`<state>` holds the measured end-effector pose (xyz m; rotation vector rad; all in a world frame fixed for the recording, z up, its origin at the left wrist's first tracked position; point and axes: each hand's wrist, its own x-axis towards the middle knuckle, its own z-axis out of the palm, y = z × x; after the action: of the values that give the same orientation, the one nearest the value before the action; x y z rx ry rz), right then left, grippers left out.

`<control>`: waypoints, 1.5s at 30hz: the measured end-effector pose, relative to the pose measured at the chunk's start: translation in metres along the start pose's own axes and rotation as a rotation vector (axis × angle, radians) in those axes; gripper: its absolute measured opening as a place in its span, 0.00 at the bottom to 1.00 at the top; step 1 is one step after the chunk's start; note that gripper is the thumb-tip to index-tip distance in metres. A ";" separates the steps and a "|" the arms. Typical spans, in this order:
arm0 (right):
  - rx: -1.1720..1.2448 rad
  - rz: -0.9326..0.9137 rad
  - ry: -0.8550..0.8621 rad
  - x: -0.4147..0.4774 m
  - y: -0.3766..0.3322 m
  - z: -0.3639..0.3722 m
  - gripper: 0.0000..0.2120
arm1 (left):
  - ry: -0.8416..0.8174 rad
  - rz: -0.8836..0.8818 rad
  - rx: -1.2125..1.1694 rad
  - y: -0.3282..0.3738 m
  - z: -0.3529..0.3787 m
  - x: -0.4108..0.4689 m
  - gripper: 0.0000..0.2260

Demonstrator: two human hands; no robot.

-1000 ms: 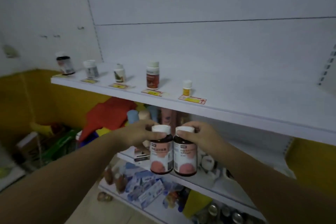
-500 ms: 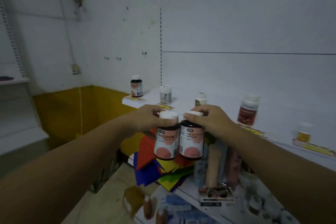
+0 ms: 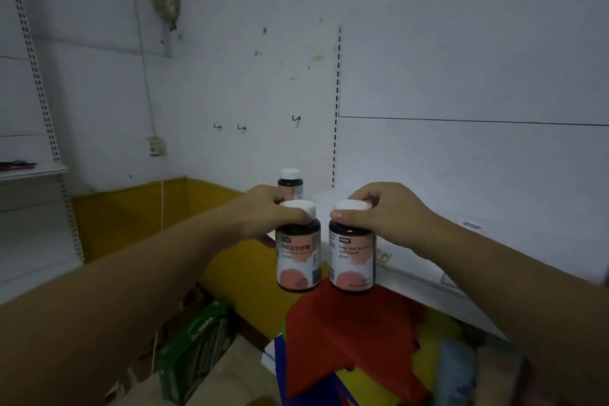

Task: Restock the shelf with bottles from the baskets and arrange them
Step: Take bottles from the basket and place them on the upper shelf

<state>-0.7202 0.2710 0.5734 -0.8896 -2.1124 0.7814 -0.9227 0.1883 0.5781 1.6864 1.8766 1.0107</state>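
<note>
Two dark bottles with white caps and pink labels hang in the air side by side, in front of the left end of the white shelf [image 3: 494, 208]. My left hand [image 3: 270, 211] grips the cap of the left bottle [image 3: 298, 250]. My right hand [image 3: 382, 211] grips the cap of the right bottle [image 3: 352, 257]. Both bottles are upright, a small gap between them, their bases below the shelf's front edge. A matching dark bottle [image 3: 290, 181] stands on the shelf's far left corner, partly hidden behind my left hand.
Below the shelf lie red [image 3: 349, 333], yellow and blue sheets on a lower shelf. A green box [image 3: 197, 346] sits on the floor at the left. The white wall with hooks [image 3: 242, 127] and a yellow lower band stands behind. Another white shelf unit [image 3: 33, 171] is at the far left.
Both hands have carried the bottles up and left along the shelf to its left end. The bottles have moved slightly apart. The other shelf bottles have left the view.
</note>
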 end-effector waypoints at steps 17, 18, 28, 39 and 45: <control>-0.413 0.107 0.125 0.194 0.022 0.058 0.22 | 0.420 0.134 -0.151 -0.034 -0.149 0.207 0.15; -0.421 0.133 0.126 0.199 0.025 0.064 0.22 | 0.392 0.129 -0.161 -0.039 -0.149 0.222 0.15; -0.416 0.260 0.162 0.218 0.046 0.091 0.21 | -0.073 0.132 -0.159 -0.079 -0.102 0.332 0.12; -0.568 0.322 0.098 0.219 0.030 0.094 0.21 | -0.498 0.078 0.023 -0.099 -0.055 0.349 0.12; -0.557 0.311 0.126 0.215 0.034 0.100 0.21 | -0.549 0.064 0.099 -0.098 -0.050 0.354 0.16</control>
<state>-0.8977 0.4321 0.5702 -1.5450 -2.1354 0.2609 -1.0858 0.5208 0.5931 1.8529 1.5334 0.4120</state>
